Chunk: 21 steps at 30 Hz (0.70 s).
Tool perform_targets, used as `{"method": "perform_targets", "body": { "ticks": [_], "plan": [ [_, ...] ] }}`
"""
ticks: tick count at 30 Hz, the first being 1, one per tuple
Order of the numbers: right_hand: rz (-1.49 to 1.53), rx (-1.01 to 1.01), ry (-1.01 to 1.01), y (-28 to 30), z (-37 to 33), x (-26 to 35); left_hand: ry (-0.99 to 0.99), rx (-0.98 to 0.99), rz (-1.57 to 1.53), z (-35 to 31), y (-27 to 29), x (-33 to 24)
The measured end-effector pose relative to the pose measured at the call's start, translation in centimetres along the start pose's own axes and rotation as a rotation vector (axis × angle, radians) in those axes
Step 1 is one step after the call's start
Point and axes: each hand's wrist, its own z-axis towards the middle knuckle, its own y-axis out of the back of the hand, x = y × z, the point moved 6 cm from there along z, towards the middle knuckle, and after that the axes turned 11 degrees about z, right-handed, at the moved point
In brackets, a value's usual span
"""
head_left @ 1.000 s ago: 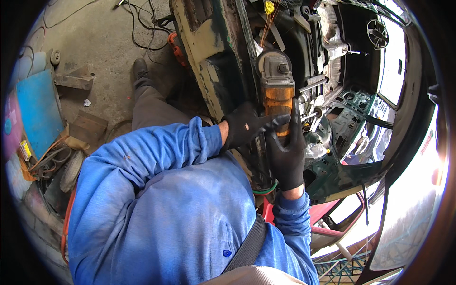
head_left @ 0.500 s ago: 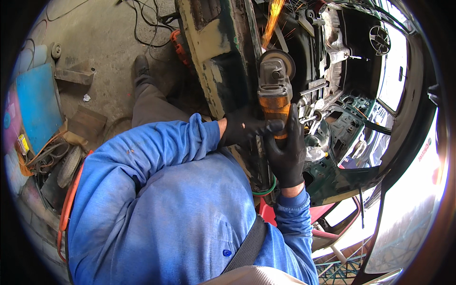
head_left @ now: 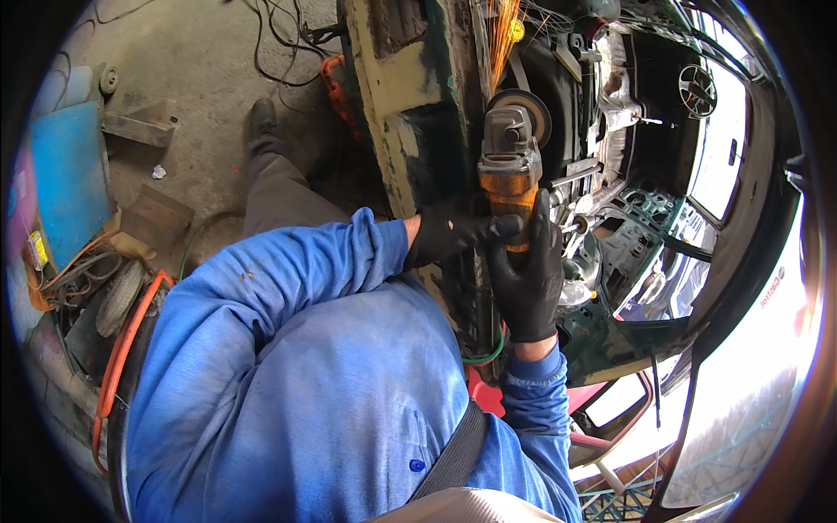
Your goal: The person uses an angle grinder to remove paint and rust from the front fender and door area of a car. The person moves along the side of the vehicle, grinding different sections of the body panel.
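Both my gloved hands are around an angle grinder point(head_left: 509, 193) with an orange body and a grey metal head. My left hand point(head_left: 449, 232), in a black glove, grips its body from the left, thumb across the orange housing. My right hand point(head_left: 530, 283) wraps the rear end from the right and below. At the grinder's far end the round disc point(head_left: 528, 109) meets the edge of a worn car body panel point(head_left: 403, 139) with patchy dark and cream paint. Orange sparks point(head_left: 504, 39) stream away from the disc. The exact contact point is hidden by the grinder head.
Right of the panel lies the open car interior with loose metal parts, a green door frame point(head_left: 641, 235) and a steering wheel point(head_left: 697, 91). On the floor at left are a blue panel point(head_left: 70, 183), a metal piece point(head_left: 139, 129) and cables point(head_left: 283, 44). An orange hose point(head_left: 118, 375) runs beside me.
The view has shifted slightly. The grinder sits a little lower and farther right in the picture, still held in both hands, and the sparks continue to fly away from me.
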Motion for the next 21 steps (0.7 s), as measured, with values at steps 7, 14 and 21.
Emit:
{"method": "perform_targets", "body": {
  "ticks": [7,14,21],
  "plan": [
    [-0.034,0.028,-0.04,0.1,-1.2,0.1,-0.06,0.037,0.076,-0.1,-0.7,0.4],
    [-0.048,-0.025,0.042,-0.4,1.2,0.7,0.011,0.032,-0.054,0.4,0.8,-0.5],
    [-0.057,-0.01,0.019,-0.2,0.8,0.9,-0.032,0.016,-0.002,0.4,0.9,-1.0]
  ]
}}
